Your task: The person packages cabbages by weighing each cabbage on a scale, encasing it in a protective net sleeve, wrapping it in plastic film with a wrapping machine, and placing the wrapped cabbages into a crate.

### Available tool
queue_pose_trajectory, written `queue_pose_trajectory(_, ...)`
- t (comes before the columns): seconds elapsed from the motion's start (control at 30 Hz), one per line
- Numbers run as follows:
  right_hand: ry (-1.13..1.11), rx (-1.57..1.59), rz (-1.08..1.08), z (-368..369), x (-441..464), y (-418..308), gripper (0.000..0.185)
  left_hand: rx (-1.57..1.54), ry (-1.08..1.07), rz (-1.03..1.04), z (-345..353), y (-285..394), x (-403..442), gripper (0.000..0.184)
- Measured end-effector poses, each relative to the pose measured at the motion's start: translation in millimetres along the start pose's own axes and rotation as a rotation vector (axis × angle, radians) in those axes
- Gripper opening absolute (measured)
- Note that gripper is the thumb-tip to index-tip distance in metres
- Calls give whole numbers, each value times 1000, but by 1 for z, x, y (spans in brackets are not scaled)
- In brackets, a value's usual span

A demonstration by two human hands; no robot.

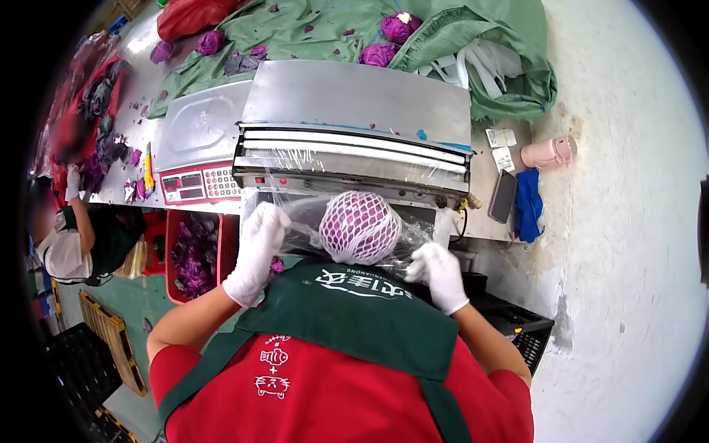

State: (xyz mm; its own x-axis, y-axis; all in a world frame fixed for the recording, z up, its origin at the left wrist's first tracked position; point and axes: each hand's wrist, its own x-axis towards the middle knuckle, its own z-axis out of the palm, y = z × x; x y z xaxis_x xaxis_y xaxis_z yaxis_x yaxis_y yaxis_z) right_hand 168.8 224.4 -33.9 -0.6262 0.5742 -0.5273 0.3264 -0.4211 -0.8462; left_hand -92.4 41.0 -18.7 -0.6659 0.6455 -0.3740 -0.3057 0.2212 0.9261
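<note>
A red cabbage [360, 227] in a white foam net sits in front of my chest, at the near edge of a wrapping machine [354, 100]. Clear plastic film [299, 210] stretches from the machine's rollers toward the cabbage and spreads to both sides of it. White-gloved, my left hand [258, 240] pinches the film left of the cabbage. On the other side my right hand [439, 275], also gloved, has its fingers closed on the film's right part. Neither hand touches the cabbage itself. The fingertips are partly hidden by the film's folds.
Left of the machine is a scale [199, 184], with a yellow cutter [148, 170] beside it. Below stands a red crate [230, 251] of purple leaves. A phone [503, 196], blue cloth [529, 207] and pink bottle [549, 151] lie right. A co-worker [74, 244] is far left.
</note>
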Motion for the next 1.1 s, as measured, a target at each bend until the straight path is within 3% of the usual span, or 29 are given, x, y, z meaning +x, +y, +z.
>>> queue_pose_trajectory(0.07, 215, 179, 158, -16, 2, -13, 32, -399, 36, -352, -13, -3, -9, 25)
queue_pose_trajectory(0.13, 222, 242, 375, -36, 1, 5, 33, -438, 162, -567, -17, -30, -25, 20)
queue_pose_trajectory(0.2, 181, 67, 561, -51, -1, 53, 33, -401, 390, -789, -14, -54, -39, 22)
queue_pose_trajectory(0.23, 116, 35, 610, -51, 2, 70, 33, -139, 191, -792, -39, -96, -40, 22)
queue_pose_trajectory(0.27, 52, 8, 655, -47, 6, 85, 33, -192, 8, -806, -47, -141, -33, 20)
queue_pose_trajectory(0.3, 61, -50, 641, -36, 14, 97, 29, -381, -221, -823, -74, -232, -13, 19)
queue_pose_trajectory(0.33, -11, -190, 688, -30, 31, 107, 26, 28, -165, -676, -32, -223, -8, 21)
queue_pose_trajectory(0.4, -564, -1069, 152, 0, 68, 139, 33, 397, -556, -472, 28, -175, 5, 18)
queue_pose_trajectory(0.43, -628, -1182, 90, 8, 67, 136, 37, 371, -656, -395, 47, -169, 10, 17)
queue_pose_trajectory(0.5, -743, -1399, -59, 26, 64, 129, 47, 5, -722, -423, 75, -164, 8, 17)
queue_pose_trajectory(0.6, -581, -1522, -269, 38, 51, 109, 35, -687, -587, -650, 71, -146, -3, 16)
queue_pose_trajectory(0.7, -315, -1305, -424, 49, 39, 75, 25, -718, -452, -511, 54, -116, -8, 15)
queue_pose_trajectory(0.73, -258, -1031, -450, 51, 40, 60, 18, -228, -535, -97, 49, -99, 2, 14)
queue_pose_trajectory(0.77, -247, -587, -401, 62, 42, 48, 12, 276, -430, 294, 43, -75, 12, 14)
queue_pose_trajectory(0.8, -230, -146, -339, 74, 44, 35, 8, 325, -341, 236, 41, -33, 10, 15)
queue_pose_trajectory(0.83, -351, 128, -202, 91, 44, 17, 11, 457, -297, 621, 33, -17, 18, 17)
queue_pose_trajectory(0.87, -169, 468, 173, 139, 17, -46, 16, 580, -249, 1005, 25, -3, 26, 18)
queue_pose_trajectory(0.9, -310, 155, 26, 142, 13, -40, 20, 435, -410, 1007, 19, 18, 32, 23)
queue_pose_trajectory(0.93, -357, 66, -33, 142, 6, -34, 24, 232, -558, 1010, 22, 31, 36, 23)
queue_pose_trajectory(1.0, -436, -108, -164, 143, -6, -25, 35, -29, -945, 745, 24, 35, 37, 22)
queue_pose_trajectory(1.03, -529, 134, -121, 146, 1, -12, 34, -144, -1149, 337, 22, 32, 38, 21)
queue_pose_trajectory(1.07, -597, 389, -104, 148, 8, 10, 34, 46, -1202, 189, 13, 29, 43, 17)
queue_pose_trajectory(1.1, -507, 342, -114, 148, 10, 22, 38, -13, -1202, 88, 10, 36, 35, 18)
